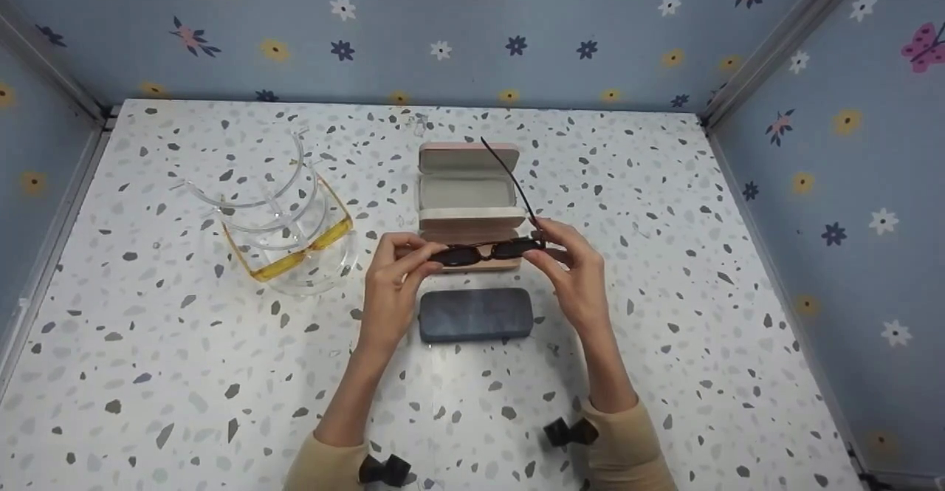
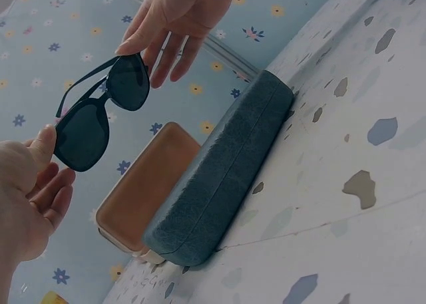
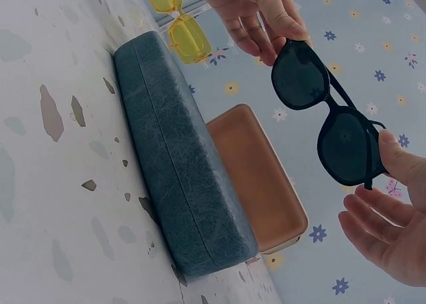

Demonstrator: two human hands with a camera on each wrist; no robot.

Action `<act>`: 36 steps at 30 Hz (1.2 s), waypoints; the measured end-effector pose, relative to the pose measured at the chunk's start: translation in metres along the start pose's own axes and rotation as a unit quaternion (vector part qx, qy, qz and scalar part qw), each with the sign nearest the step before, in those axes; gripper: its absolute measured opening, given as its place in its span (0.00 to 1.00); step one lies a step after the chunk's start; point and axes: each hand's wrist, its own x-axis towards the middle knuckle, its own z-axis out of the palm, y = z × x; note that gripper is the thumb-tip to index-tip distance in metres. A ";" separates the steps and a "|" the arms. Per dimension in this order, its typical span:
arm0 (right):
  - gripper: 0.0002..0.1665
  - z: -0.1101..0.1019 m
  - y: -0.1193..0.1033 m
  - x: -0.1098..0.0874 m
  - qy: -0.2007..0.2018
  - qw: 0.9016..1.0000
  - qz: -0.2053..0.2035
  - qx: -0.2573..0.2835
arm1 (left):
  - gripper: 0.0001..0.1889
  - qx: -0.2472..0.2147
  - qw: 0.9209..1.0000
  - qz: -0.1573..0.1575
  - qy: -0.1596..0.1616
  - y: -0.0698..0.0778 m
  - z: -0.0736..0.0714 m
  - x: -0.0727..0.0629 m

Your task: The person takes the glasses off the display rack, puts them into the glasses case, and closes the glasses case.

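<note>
Closest to the wearer, on my head feed, tan sleeves [image 1: 627, 443] reach over the white speckled tabletop [image 1: 694, 314]. Beyond them a slate-blue, leather-look oblong case [image 1: 476, 315] lies closed, seemingly placed crosswise to sit square between the arms. Past it, raised above the table, I have the black-framed, dark-lensed sunglasses [image 1: 459, 256]: the left hand [image 1: 391, 277] pinches one end, the right hand [image 1: 579, 277] the other near the hinge, thumbs against fingers and spare fingers loose, probably to hold the frame level and steady. One thin temple juts away from the wearer. Behind, partly covered by the sunglasses, a pink hard-shell case [image 1: 472, 219] with pale grey lining stands open, presumably so its hollow faces up. Off left, a clear plastic curved-arm stand [image 1: 277, 225] carries yellow-tinted glasses [image 1: 279, 266], likely for display; a blue floral wall [image 1: 406, 11] closes my view.
</note>
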 end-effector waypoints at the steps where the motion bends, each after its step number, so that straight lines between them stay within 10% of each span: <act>1: 0.26 0.000 0.000 0.000 -0.001 1.000 0.001 0.000 | 0.14 0.001 1.000 0.000 -0.001 0.000 0.000 0.000; 36: 0.24 -0.001 0.000 -0.001 -0.019 1.000 -0.009 -0.018 | 0.13 0.004 1.000 0.011 0.002 0.001 0.000 0.000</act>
